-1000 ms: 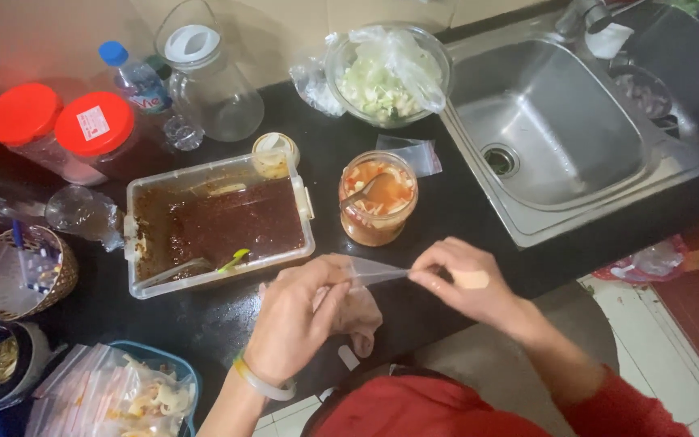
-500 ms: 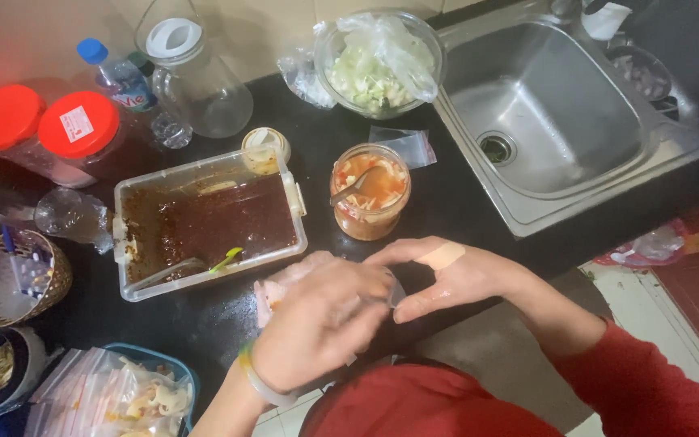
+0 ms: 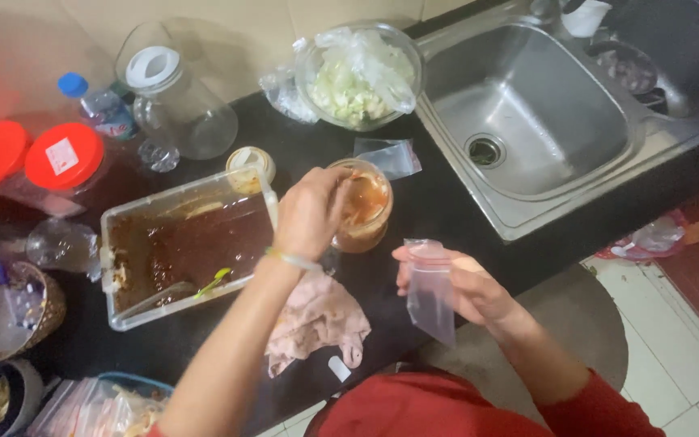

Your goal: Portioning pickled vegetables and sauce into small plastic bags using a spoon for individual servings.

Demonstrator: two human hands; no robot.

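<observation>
My left hand (image 3: 311,212) reaches into a round container of orange-red sauce (image 3: 363,209) on the black counter; its fingers are closed at the rim, seemingly on a utensil handle that I cannot make out. My right hand (image 3: 456,283) holds a small clear plastic zip bag (image 3: 430,291) upright in front of me, near the counter's front edge. A pinkish cloth (image 3: 317,320) lies on the counter below my left forearm.
A clear rectangular tub of dark sauce (image 3: 184,247) with a spoon sits left. Behind stand a glass jar (image 3: 175,101), a water bottle (image 3: 95,101), two red-lidded jars (image 3: 34,158) and a bowl of chopped vegetables (image 3: 357,77). A steel sink (image 3: 527,113) is right. Another small bag (image 3: 388,156) lies nearby.
Both hands were together working on the small bag near my body. Now my left hand has gone up to the sauce container, and my right hand holds the bag alone.
</observation>
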